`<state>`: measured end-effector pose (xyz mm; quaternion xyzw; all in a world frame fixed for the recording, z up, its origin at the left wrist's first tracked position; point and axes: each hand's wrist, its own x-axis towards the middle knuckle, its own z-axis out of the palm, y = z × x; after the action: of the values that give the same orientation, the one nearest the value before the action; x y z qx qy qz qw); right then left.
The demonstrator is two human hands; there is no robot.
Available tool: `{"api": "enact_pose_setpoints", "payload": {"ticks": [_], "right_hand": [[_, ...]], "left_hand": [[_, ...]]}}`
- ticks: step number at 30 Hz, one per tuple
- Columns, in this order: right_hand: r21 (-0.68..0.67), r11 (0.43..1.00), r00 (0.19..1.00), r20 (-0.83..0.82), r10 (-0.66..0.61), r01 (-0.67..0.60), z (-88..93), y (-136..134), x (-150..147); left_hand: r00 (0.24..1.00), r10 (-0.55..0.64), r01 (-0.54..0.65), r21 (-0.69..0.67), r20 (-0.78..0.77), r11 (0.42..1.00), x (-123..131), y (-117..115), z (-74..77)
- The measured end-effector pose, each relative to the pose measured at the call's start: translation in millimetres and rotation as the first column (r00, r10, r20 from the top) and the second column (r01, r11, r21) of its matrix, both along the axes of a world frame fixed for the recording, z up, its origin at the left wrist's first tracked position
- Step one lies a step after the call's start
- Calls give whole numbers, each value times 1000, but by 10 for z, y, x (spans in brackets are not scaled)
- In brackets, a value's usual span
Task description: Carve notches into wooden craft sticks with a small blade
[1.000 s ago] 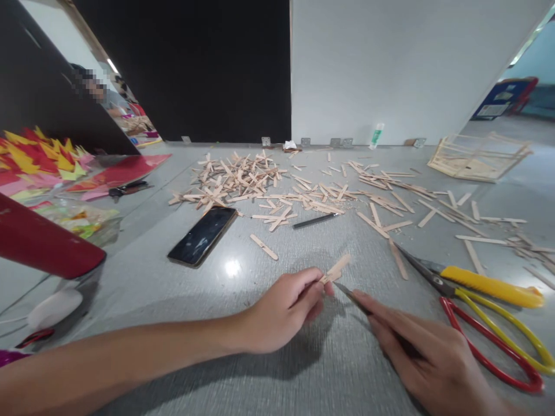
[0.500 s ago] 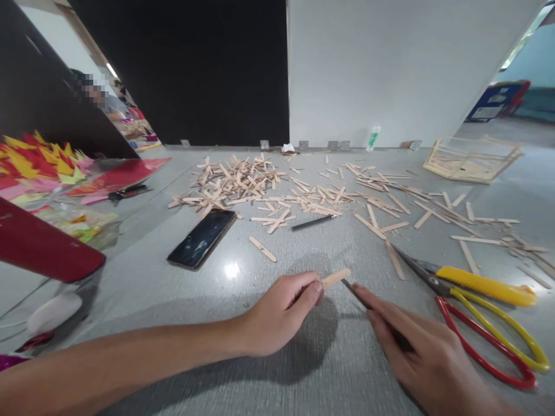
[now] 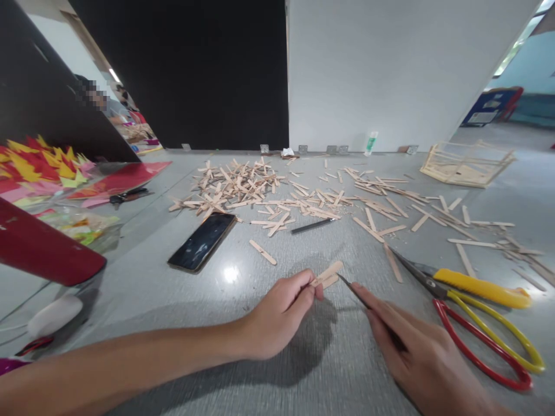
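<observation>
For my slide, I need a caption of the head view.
Left hand holds wooden pieces; right hand holds a thin blade near their ends.

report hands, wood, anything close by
Left hand pinching pale flat wooden pieces. Right hand gripping slim dark blade, tip near them. Red-and-yellow-handled metal scissors beside right hand.

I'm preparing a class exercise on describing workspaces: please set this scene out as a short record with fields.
Left hand: holding pale wooden craft sticks
Right hand: holding a knife, tip close to those sticks; contact unclear
Surface: grey tabletop
Beyond hands: heap of loose sticks
Left of centre: smartphone, lying flat
Right: scissors, red and yellow handles
</observation>
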<state>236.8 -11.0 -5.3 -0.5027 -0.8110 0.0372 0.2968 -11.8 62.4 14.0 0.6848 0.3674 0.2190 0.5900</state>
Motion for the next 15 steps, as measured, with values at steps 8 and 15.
{"api": "enact_pose_setpoints", "payload": {"ticks": [8, 15], "right_hand": [[103, 993, 971, 227, -77, 55, 79, 70, -40], [277, 938, 860, 404, -310, 208, 314, 166, 548]], "left_hand": [[998, -15, 17, -31, 62, 999, 31, 5, -26], [991, -62, 66, -32, 117, 997, 65, -5, 14]]}}
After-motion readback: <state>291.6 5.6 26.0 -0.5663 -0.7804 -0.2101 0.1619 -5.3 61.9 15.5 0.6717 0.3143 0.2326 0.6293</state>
